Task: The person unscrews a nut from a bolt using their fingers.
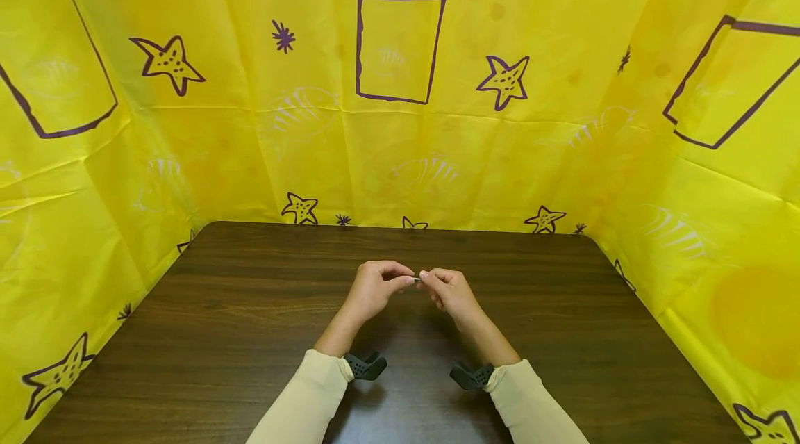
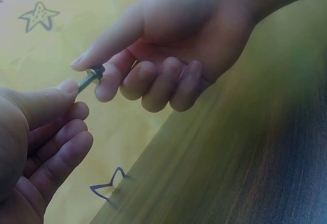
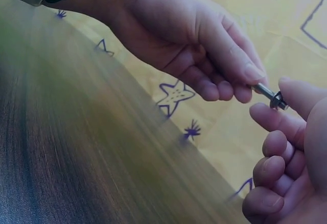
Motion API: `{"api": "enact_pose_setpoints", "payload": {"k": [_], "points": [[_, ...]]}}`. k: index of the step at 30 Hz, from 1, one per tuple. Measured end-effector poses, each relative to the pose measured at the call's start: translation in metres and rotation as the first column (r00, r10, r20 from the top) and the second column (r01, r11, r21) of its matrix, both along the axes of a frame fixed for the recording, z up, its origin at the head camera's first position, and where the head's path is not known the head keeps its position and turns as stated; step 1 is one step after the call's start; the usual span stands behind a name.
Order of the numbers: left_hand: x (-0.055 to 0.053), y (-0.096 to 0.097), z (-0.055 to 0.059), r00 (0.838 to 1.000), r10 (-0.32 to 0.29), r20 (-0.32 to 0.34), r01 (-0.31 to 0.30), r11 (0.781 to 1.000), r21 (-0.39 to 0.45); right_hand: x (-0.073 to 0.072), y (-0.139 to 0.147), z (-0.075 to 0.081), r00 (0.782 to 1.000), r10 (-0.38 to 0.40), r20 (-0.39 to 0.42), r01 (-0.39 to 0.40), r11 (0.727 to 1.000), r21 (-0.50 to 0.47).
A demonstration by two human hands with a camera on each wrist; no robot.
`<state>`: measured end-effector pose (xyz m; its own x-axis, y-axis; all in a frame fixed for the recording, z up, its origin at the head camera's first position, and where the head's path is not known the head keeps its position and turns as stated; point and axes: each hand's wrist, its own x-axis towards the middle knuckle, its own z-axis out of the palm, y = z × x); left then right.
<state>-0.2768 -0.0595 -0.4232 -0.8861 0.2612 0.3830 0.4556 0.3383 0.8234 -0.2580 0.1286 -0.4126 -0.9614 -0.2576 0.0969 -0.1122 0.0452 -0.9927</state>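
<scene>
Both hands meet above the dark wooden table over a small metal bolt (image 2: 85, 83). My left hand (image 1: 373, 289) pinches the bolt's shank between thumb and fingertips, hiding that end. Near the bolt's other end sits a small nut (image 3: 276, 101) with a ring-like, washer-shaped piece against it. My right hand (image 1: 455, 297) has its thumb and index fingertip on either side of the nut, its other fingers curled loosely below. The bolt's tip pokes out past the nut in the right wrist view.
Under the hands spreads the dark wood-grain table (image 1: 250, 333). A yellow cloth (image 1: 550, 152) printed with purple stars and frames surrounds its back and sides. Dark wrist bands (image 1: 365, 366) sit at both cream sleeves.
</scene>
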Motion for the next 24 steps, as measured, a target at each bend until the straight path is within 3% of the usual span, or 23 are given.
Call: {"api": "enact_pose_setpoints", "payload": {"k": [6,10,18,24], "points": [[-0.001,-0.001,0.0,1.0,-0.004,-0.021,0.004,1.0,0.018,-0.015,0.002,-0.022,0.999,-0.044,-0.013,0.044,0.998,-0.051],[-0.001,-0.002,0.0,1.0,-0.002,-0.004,0.002,1.0,0.018,-0.017,0.002,-0.029,0.996,-0.079,-0.049,0.076,0.996,-0.052],[-0.003,-0.003,-0.002,0.999,0.012,0.033,-0.012,1.0,0.011,-0.016,0.001,-0.031,0.988,-0.068,-0.142,0.058,0.995,-0.075],[-0.003,-0.003,-0.001,1.0,0.015,0.022,-0.015,1.0,0.019,-0.016,0.001,-0.027,0.987,-0.075,-0.142,0.06,0.993,-0.103]]}}
